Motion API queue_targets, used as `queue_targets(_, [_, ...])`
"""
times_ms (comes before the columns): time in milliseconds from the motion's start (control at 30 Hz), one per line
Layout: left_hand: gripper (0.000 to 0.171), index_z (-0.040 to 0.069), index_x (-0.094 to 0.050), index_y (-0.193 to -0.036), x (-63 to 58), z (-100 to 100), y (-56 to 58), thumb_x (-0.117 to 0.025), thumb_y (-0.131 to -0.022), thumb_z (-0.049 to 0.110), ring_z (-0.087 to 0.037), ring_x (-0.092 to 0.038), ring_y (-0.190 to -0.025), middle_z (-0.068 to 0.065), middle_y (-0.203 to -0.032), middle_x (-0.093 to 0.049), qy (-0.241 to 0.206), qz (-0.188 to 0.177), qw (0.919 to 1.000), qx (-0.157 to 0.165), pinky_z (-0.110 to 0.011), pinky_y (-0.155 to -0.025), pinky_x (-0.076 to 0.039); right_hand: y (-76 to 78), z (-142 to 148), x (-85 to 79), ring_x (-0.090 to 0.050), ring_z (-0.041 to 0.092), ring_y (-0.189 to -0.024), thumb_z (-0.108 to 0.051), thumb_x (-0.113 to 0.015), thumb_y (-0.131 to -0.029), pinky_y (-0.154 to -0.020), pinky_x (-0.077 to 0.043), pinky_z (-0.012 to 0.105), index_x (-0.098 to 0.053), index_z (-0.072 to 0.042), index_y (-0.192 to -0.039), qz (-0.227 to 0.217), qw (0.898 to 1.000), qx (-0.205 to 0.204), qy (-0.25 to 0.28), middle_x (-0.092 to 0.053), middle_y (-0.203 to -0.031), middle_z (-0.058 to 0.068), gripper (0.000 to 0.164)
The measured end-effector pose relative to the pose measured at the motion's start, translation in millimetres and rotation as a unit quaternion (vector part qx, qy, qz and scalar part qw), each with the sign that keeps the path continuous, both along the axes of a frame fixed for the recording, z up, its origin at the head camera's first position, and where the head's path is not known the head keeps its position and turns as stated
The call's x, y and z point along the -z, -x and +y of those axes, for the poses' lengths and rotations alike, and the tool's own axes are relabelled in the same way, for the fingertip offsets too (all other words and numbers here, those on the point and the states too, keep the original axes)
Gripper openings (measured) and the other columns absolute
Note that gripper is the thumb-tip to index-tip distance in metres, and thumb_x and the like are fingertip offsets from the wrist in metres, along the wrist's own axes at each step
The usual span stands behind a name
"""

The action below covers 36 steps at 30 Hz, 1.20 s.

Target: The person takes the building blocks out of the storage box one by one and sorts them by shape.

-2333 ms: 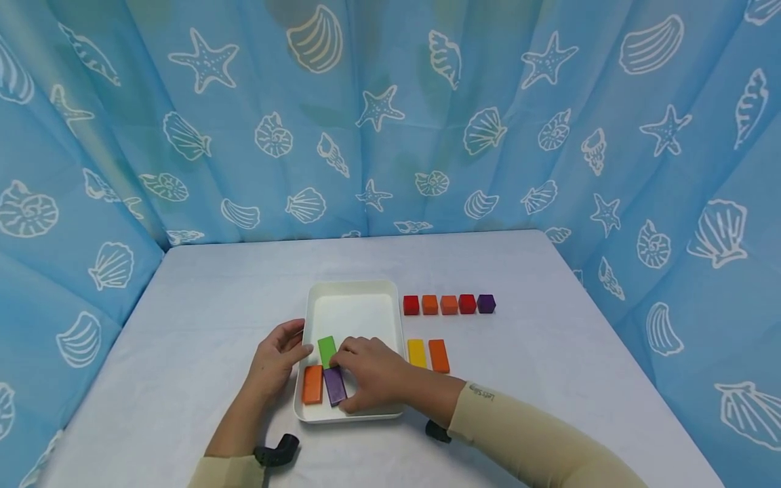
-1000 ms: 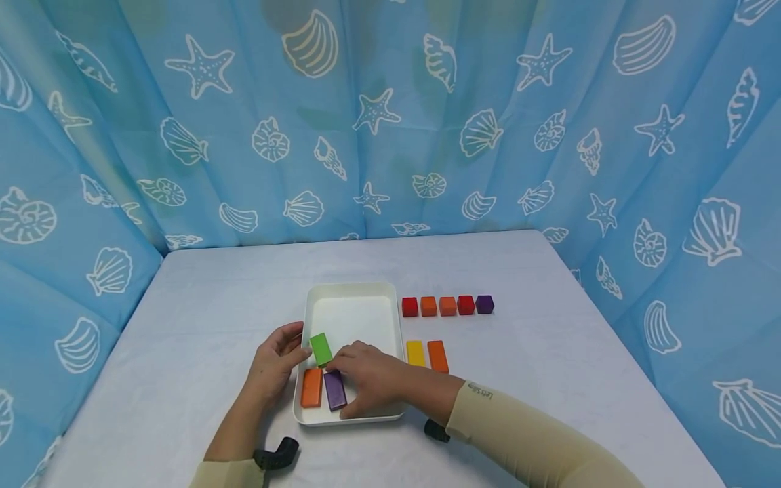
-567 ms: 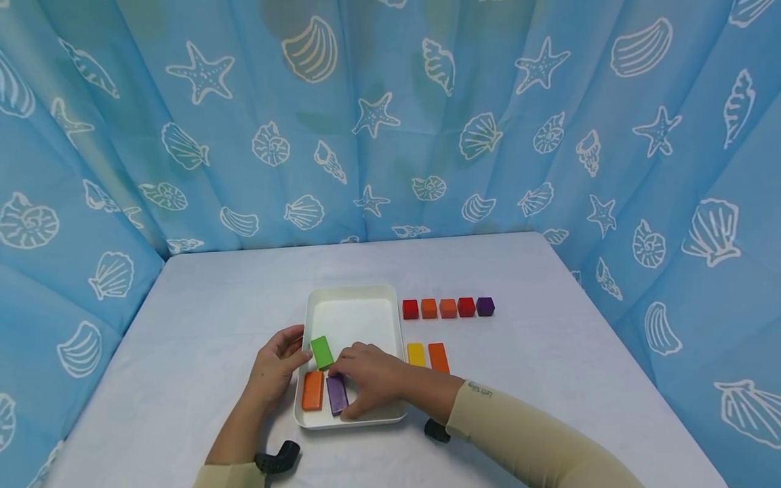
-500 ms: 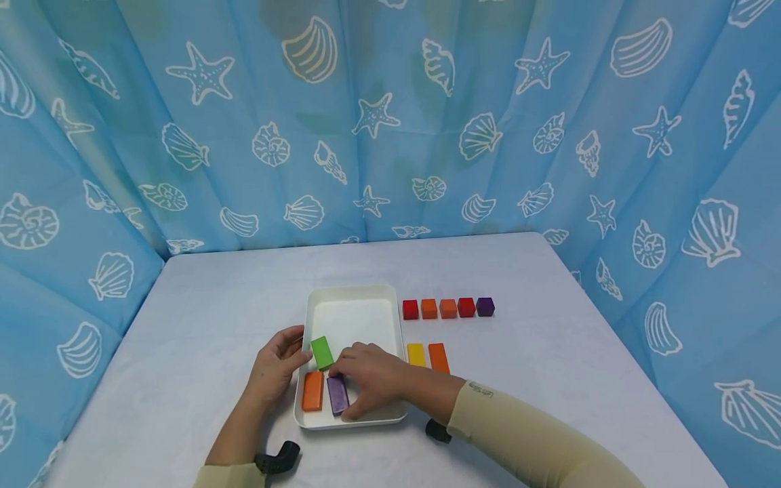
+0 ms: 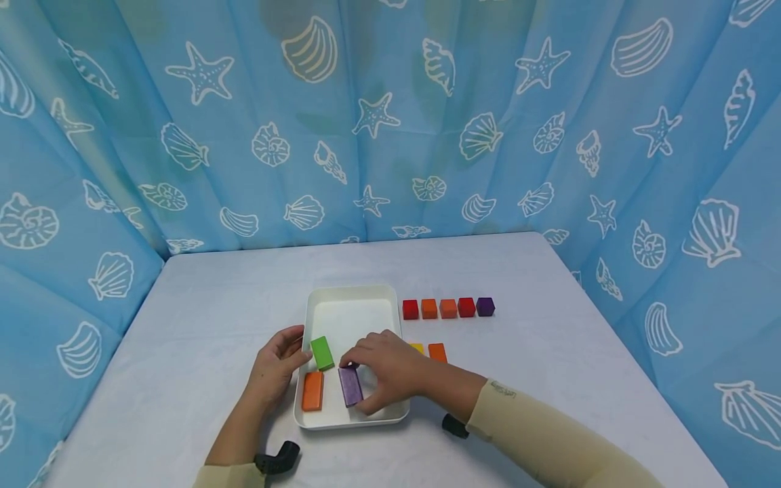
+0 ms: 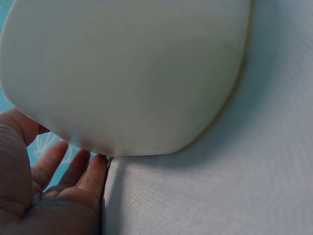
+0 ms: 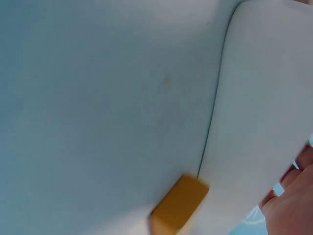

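A white tray (image 5: 350, 301) lies on the table, with an orange block (image 5: 313, 391) and a tilted green block (image 5: 322, 353) in its left part. My left hand (image 5: 276, 362) holds the tray's left rim, thumb over the edge and fingers against the outer wall, as the left wrist view also shows (image 6: 63, 196). My right hand (image 5: 390, 369) pinches a purple block (image 5: 350, 386) by its two ends between thumb and fingers. This block is over the tray's near half; whether it touches the bottom I cannot tell. In the right wrist view the tray's outer wall hides it.
Right of the tray stands a row of small cubes (image 5: 448, 309) in red, orange and purple. Nearer, a yellow block (image 5: 417, 347) and another orange block (image 5: 437, 352) are partly hidden by my right hand and wrist. A blue shell-print curtain (image 5: 390, 169) surrounds the table.
My right hand has moved right with the purple block, away from the orange and green blocks. Earlier, the green block turned and shifted slightly left. My left hand stays at the tray rim.
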<state>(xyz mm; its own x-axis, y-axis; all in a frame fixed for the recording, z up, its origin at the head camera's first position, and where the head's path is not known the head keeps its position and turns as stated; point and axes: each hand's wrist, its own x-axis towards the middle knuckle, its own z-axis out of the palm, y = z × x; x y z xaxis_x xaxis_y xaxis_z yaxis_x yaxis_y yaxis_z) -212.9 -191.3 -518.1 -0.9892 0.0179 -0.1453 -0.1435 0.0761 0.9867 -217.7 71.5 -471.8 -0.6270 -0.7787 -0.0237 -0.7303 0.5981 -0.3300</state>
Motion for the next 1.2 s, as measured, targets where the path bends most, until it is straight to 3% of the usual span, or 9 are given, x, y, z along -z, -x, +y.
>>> queue_targets(400, [0.061,0.001,-0.047,-0.153,0.3,0,-1.3,-0.070,-0.098,0.007,-0.038,-0.041,-0.151,-0.020,-0.161,-0.045,0.012,0.000,0.9999,-0.001,-0.048,-0.124,-0.032,0.3,54,-2.7,-0.054,0.007,-0.119,-0.048,-0.090,-0.074,-0.101,-0.050,0.044,-0.066,-0.027,-0.134,0.003,0.995,0.062,0.075,-0.066,-0.122,-0.016,0.067])
queue_targets(733, [0.064,-0.001,-0.045,-0.155,3.6,-1,0.0,-0.072,-0.098,0.008,-0.039,-0.043,-0.149,-0.022,-0.160,-0.045,0.016,0.001,0.9999,0.004,-0.048,-0.123,-0.034,3.1,88,-1.9,-0.054,0.010,-0.121,-0.039,-0.098,-0.068,-0.097,-0.055,0.047,-0.064,-0.025,-0.135,0.012,0.986,0.104,0.128,-0.065,-0.125,-0.013,0.077])
queue_targets(967, [0.061,0.003,-0.048,-0.154,0.2,-1,0.2,-0.072,-0.098,0.008,-0.035,-0.043,-0.150,-0.018,-0.161,-0.046,0.018,-0.001,0.9998,-0.001,-0.046,-0.124,-0.034,5.3,108,3.1,-0.055,0.009,-0.117,-0.041,-0.096,-0.071,-0.099,-0.053,0.050,-0.066,-0.023,-0.135,0.022,0.984,0.125,0.122,-0.064,-0.125,-0.013,0.073])
queue_targets(1200, [0.061,0.001,-0.048,-0.153,-1.8,1,0.7,-0.071,-0.098,0.007,-0.037,-0.043,-0.150,-0.019,-0.161,-0.045,0.016,-0.001,0.9999,0.000,-0.047,-0.124,-0.034,2.5,130,8.6,-0.056,0.012,-0.115,-0.037,-0.097,-0.069,-0.100,-0.054,0.053,-0.068,-0.026,-0.129,0.031,0.979,0.171,0.108,-0.065,-0.118,-0.013,0.068])
